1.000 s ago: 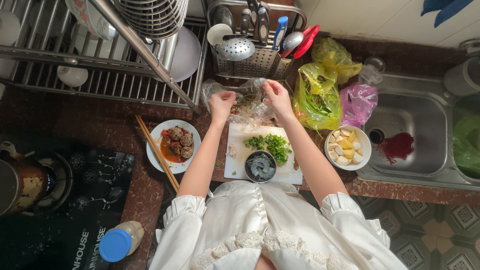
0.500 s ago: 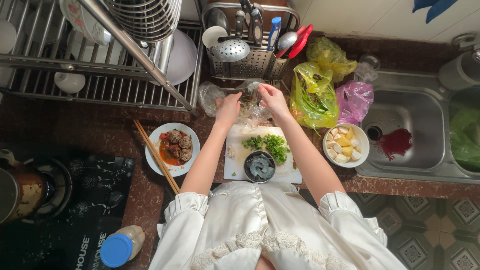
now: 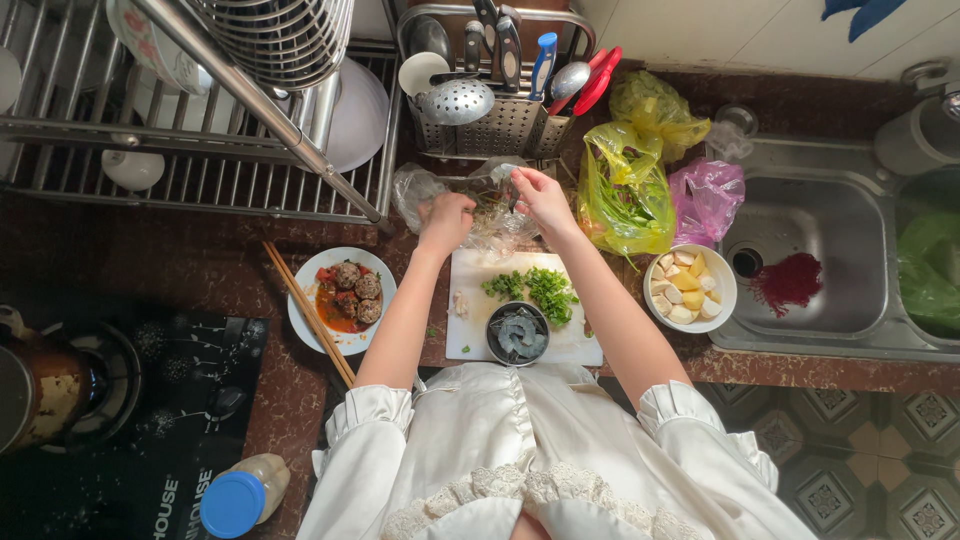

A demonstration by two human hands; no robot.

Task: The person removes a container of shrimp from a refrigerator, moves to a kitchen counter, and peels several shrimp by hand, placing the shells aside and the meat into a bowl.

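Still perhaps both hands (image 3: 500, 205) on bag (image 3: 480, 215)

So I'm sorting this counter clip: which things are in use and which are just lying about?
In use:
left hand and right hand, both on the clear plastic bag
white cutting board with chopped greens

Lying about:
plate of meatballs in sauce
chopsticks
bowl of pale chunks
yellow bag
pink bag

A crumpled clear plastic bag (image 3: 490, 215) is gripped by the left hand (image 3: 446, 216) and right hand (image 3: 540, 195) — just behind a white rectangular cutting board (image 3: 470, 335) strewn with chopped green herbs (image 3: 535, 290).
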